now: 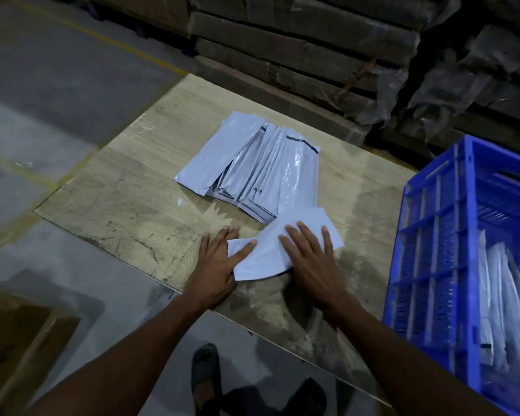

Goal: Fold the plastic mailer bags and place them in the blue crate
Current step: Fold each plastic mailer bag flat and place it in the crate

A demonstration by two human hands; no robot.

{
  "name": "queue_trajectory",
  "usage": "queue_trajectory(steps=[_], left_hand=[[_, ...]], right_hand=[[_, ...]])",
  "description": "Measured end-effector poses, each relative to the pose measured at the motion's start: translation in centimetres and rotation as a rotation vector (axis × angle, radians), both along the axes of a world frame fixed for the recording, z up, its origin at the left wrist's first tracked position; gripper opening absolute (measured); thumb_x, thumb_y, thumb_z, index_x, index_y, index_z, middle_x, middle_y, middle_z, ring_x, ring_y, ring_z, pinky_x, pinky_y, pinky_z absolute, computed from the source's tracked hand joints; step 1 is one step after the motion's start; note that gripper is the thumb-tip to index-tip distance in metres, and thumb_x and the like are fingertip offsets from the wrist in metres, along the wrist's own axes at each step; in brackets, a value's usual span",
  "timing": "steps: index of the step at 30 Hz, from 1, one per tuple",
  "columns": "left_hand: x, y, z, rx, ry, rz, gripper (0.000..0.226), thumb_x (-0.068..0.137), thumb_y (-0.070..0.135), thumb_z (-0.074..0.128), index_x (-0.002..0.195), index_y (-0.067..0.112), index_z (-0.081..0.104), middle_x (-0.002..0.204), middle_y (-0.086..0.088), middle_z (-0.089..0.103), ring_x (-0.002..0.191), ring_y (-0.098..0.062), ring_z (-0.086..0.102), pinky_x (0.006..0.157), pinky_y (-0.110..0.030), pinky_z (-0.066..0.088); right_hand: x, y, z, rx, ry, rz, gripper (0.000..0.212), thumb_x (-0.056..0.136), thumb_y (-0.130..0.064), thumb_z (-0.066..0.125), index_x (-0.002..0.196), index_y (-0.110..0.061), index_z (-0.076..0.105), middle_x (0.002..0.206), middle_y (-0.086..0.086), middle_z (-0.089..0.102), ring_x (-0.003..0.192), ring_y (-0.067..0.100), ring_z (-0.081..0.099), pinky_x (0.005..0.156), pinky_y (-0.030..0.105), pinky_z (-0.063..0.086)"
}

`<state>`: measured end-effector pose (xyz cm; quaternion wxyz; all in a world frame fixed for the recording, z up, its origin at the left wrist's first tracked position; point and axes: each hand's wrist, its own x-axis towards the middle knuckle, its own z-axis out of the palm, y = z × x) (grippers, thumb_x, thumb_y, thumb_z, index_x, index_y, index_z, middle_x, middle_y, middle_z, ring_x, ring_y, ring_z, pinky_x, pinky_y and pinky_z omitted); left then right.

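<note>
Right hand: forearm extended fwd, palm down, fingers straight and spread, pressing flat on a white plastic mailer bag. Left hand: palm down, fingers straight; thumb lies on the bag's left corner, other fingers on the surface beside it. Neither hand grips; both flat.

Bag: thin, smooth, bent shape, lying at the near edge of the surface. Surface: pale wood-grain, scuffed, stained.

Just behind: fanned stack of mailer bags, glossy, dark seal strips, lying flat mid-surface.

Right: blue crate, lattice plastic walls, with white mailers inside standing on edge.

Far side: shrink-wrapped cardboard stacks.
</note>
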<state>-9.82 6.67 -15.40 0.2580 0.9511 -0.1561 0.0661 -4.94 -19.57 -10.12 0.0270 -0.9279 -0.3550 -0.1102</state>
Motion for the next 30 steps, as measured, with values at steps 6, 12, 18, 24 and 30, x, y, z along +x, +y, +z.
queue_trajectory(steps=[6,12,18,24,30], left_hand=[[0.2,1.8,-0.3,0.242,-0.012,-0.154,0.106,0.071,0.003,0.083,0.160,0.028,0.031,0.163,-0.022,0.032,0.153,-0.037,0.021,0.118,-0.063,0.015],[0.6,3.7,0.7,0.090,-0.013,-0.129,0.061,0.090,-0.004,0.057,0.150,0.004,0.049,0.162,-0.026,0.034,0.147,-0.043,0.036,0.117,-0.054,0.032],[0.6,2.3,2.8,0.086,-0.136,0.082,0.047,0.094,0.016,0.040,0.128,-0.004,0.067,0.134,-0.024,0.065,0.121,-0.040,0.065,0.109,-0.052,0.045],[-1.5,-6.9,0.9,0.154,-0.091,-0.166,0.052,0.093,0.021,0.039,0.133,-0.003,0.064,0.138,-0.021,0.064,0.131,-0.034,0.060,0.118,-0.044,0.032],[-1.8,-7.6,-0.2,0.242,-0.010,-0.106,0.059,0.099,0.023,0.039,0.155,0.002,0.042,0.162,-0.015,0.040,0.152,-0.027,0.035,0.122,-0.048,0.033]], right_hand=[[-2.7,-3.2,-2.1,-0.078,0.045,0.087,0.052,0.096,-0.024,0.039,0.146,-0.010,0.044,0.154,0.017,0.043,0.144,0.042,0.035,0.112,0.065,0.022],[-8.5,0.5,-2.8,-0.062,0.206,-0.157,0.062,0.088,-0.023,0.040,0.149,-0.010,0.044,0.160,0.018,0.033,0.150,0.040,0.025,0.113,0.065,0.020],[-10.5,2.3,-1.7,0.125,0.272,-0.211,0.056,0.099,-0.039,0.039,0.147,-0.012,0.050,0.161,0.011,0.033,0.152,0.031,0.022,0.117,0.063,0.016],[-7.8,3.0,-2.5,0.259,0.270,-0.352,0.056,0.108,-0.031,0.017,0.143,-0.008,0.053,0.153,0.008,0.048,0.144,0.023,0.042,0.118,0.054,0.022],[-7.5,2.1,-3.5,0.067,0.295,-0.384,0.056,0.106,-0.034,0.024,0.158,-0.016,0.029,0.165,0.000,0.026,0.154,0.018,0.017,0.123,0.050,0.017]])
